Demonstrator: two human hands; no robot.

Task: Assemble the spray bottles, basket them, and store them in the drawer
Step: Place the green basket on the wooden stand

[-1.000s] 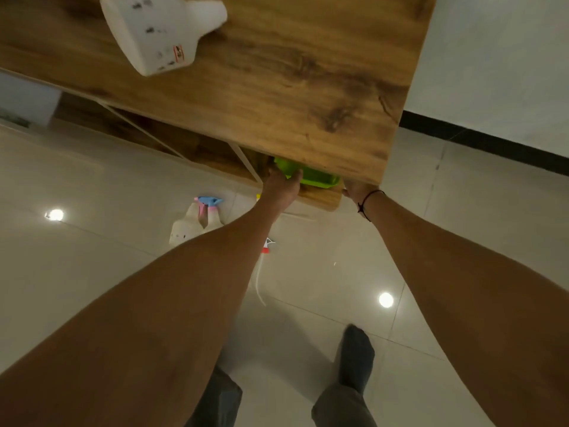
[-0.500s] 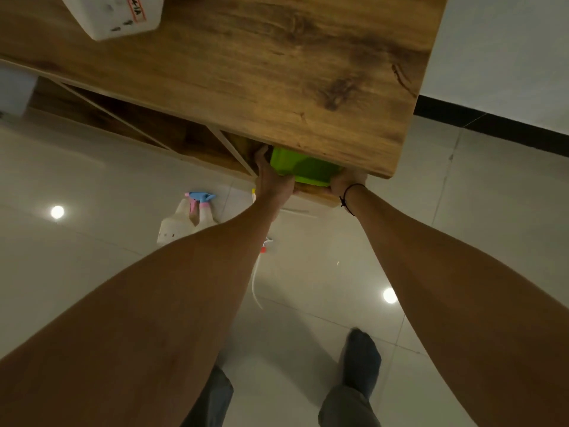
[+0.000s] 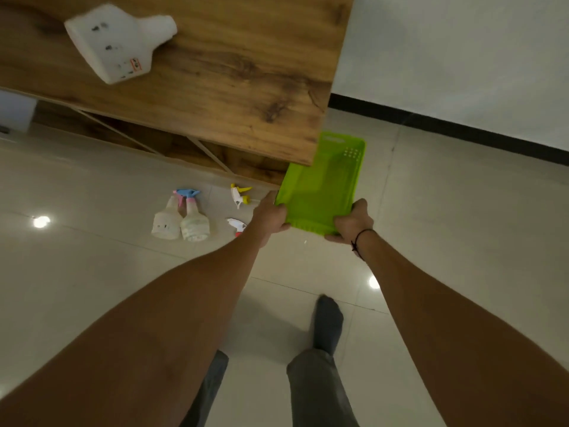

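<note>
A lime-green basket (image 3: 323, 189) is hanging in the air over the floor, with its far end showing just past the front right corner of the wooden bench (image 3: 215, 78) and part of its left edge hidden under that corner. Both hands are gripping its near end: the left hand (image 3: 271, 218) is clasping the near left corner, its fingers (image 3: 281, 209) curling over the rim, and the right hand (image 3: 351, 221) is clasping the near right corner in the same way, a dark cord showing round its wrist. The basket is looking empty, with a patch of small holes near its far end. On the pale glossy floor tiles (image 3: 92, 257) to the left of the hands, two spray bottles (image 3: 180, 218) are lying side by side, touching, with pink and blue trigger heads pointing away from the camera. Nearer the left hand, a loose yellow and white trigger head (image 3: 240, 194) is lying on the tiles, and a red and white trigger head (image 3: 237, 225) is lying just beside the left wrist. Up on the bench, a white bottle (image 3: 118, 43) without a sprayer is lying on its side near the left part of the top. Under the bench top, wooden panels and thin pale frame bars are showing. A white wall with a dark skirting strip (image 3: 446, 127) is running along the right, and round ceiling lights are reflecting in the tiles. A socked foot (image 3: 328, 323) is standing below.
</note>
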